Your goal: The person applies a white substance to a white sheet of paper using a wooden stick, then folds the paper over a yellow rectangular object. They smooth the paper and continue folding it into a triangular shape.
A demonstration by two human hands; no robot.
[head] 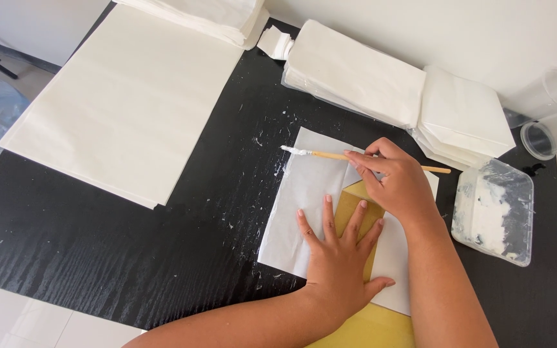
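Left hand (338, 258): flat, fingers spread, pressed palm-down across the yellow template (356, 212) and the white paper sheet (304, 206) beneath it. Pins both against the black table (130, 258).

Right hand (394, 180): closed in a pinch on the thin wooden brush (362, 158), shaft held near its middle, bristle end to the left. Crossed just above the left-hand fingertips.

Brush tip (293, 151): loaded with white paste, resting at the upper left edge of the sheet, close to the corner.

Step in hand, judged from the layout: pasting along the sheet's exposed margin, template serving as mask and fold guide. Dried white flecks on the table beside the left edge.

Next move calls for: steady downward pressure from the flat hand to stop the sheet creeping; a light stroke kept to the border; a reload once the bristles run dry.

Paste tray (494, 209): clear plastic, smeared white inside, just to the right of the right forearm, within short reach.

Further out: stack of finished white paper bags (381, 80) along the far edge; large cream sheets (124, 103) at upper left, well apart from the hands; clear plastic container (552, 122) lying at far right.
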